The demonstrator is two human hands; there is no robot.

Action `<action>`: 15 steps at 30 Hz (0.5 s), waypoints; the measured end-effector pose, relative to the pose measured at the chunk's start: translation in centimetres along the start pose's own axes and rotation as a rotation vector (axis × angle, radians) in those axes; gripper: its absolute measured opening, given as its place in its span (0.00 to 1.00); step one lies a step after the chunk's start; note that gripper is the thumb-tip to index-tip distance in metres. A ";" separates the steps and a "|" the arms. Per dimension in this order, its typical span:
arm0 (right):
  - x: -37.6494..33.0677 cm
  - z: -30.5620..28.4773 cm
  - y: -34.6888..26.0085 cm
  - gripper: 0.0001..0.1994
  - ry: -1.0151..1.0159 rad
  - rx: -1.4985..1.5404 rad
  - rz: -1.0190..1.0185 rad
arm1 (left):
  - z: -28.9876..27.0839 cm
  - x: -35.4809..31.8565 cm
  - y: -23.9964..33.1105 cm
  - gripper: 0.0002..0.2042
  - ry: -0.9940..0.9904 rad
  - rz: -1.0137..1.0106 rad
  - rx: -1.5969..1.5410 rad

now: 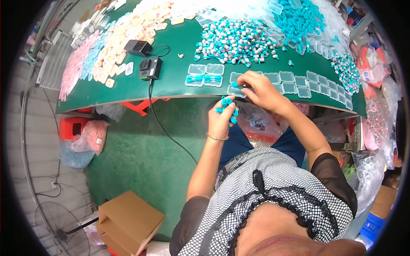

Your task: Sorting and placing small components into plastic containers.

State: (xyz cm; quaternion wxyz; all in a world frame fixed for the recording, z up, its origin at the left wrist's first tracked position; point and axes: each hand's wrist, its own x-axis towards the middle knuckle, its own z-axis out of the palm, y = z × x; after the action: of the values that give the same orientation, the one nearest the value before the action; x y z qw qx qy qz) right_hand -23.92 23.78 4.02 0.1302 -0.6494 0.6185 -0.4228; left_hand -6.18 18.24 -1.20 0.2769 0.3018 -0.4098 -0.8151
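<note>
— Two hands were busy at the edge of the green table [171, 85]. What did the right hand [260, 91] do?

— Its fingers were pinched together on a small blue piece [235, 85], right over a clear little box [236, 90] at the table edge.

— And the left hand [222, 121]?

— It was curled shut around a bunch of blue pieces [226, 106], just below the table edge, close to the right hand.

— What lay near them?

— A row of clear little boxes [299, 83] ran off to the right. Two boxes with blue pieces inside [205, 80] sat just to the left. Farther back was a big pile of blue and silver pieces [235, 42].

— Anything else?

— A small black box with a cord [149, 68] stood to the left, with pink, blue and orange packs [106, 51] past it. A brown cardboard box [128, 222] sat on the floor.
</note>
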 end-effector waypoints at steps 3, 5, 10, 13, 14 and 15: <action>0.4 1.2 1.0 0.10 -0.013 -0.093 -0.032 | 0.0 0.6 -0.5 0.14 0.016 0.004 0.015; 0.4 1.7 1.6 0.10 -0.024 -0.146 -0.027 | 0.1 0.8 -0.7 0.14 0.022 -0.005 0.002; 0.9 1.6 1.1 0.11 -0.010 -0.474 -0.060 | 0.2 1.5 -0.8 0.13 0.038 0.001 0.011; 1.1 1.7 1.2 0.10 -0.048 -0.539 -0.023 | 0.3 1.8 -0.8 0.12 0.037 0.015 0.023; 1.2 1.8 1.2 0.10 -0.050 -0.538 -0.025 | 0.4 1.8 -0.8 0.12 0.027 0.024 0.028; 1.3 1.8 1.0 0.10 0.031 -0.551 -0.071 | 0.5 1.8 -0.8 0.12 0.028 0.026 0.027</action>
State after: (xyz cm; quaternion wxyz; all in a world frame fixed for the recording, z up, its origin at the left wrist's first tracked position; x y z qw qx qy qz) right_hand -23.50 21.74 2.68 -0.0759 -0.6750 0.6890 -0.2530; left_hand -7.92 17.59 -2.07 0.2891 0.3117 -0.4208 -0.8013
